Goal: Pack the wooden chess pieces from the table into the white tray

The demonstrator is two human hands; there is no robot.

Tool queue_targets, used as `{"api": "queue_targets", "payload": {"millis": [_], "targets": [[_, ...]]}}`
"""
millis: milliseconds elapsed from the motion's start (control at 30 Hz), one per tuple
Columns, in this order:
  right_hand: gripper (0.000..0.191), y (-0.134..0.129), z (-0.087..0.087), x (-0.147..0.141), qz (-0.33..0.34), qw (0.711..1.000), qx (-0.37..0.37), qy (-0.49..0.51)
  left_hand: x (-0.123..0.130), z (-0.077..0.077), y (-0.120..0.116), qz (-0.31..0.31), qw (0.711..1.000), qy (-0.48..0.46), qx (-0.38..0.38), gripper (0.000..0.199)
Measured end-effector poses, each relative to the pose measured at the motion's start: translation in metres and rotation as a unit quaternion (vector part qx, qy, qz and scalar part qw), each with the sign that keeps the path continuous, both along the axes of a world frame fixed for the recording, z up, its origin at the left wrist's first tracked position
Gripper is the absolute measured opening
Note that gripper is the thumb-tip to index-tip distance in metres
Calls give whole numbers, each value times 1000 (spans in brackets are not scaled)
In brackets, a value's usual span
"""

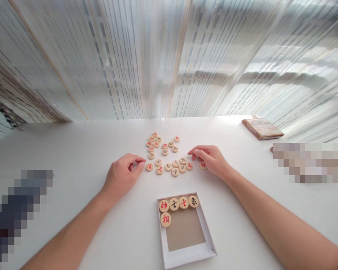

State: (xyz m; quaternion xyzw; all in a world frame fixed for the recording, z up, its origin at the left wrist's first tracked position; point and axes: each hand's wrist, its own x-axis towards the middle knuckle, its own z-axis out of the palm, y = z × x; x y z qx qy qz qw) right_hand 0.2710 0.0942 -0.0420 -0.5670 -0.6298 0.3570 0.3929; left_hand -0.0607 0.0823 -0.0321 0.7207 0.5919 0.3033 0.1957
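On the white table, my left hand is loosely curled, thumb and index tips close to each other, with nothing visible in it. A red-marked xiangqi piece lies just right of those fingertips. My right hand has its fingers stretched out to the left over the table, and partly covers another red-marked piece under it. Between both hands several round wooden pieces with red or black characters lie scattered. Nearer to me, an open white box tray holds a row of pieces along its far side, plus a red piece below the row's left end.
A flat printed box lies at the far right of the table. Blurred-out items cover the left edge and the right side. Beyond the table's far edge hangs a pale striped curtain.
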Motion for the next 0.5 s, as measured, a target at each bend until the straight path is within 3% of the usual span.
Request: {"api": "queue_targets", "payload": {"millis": [500], "targets": [[32, -3, 3, -5, 15, 995, 55, -76, 2, -3, -7, -45, 998, 39, 2, 24]]}}
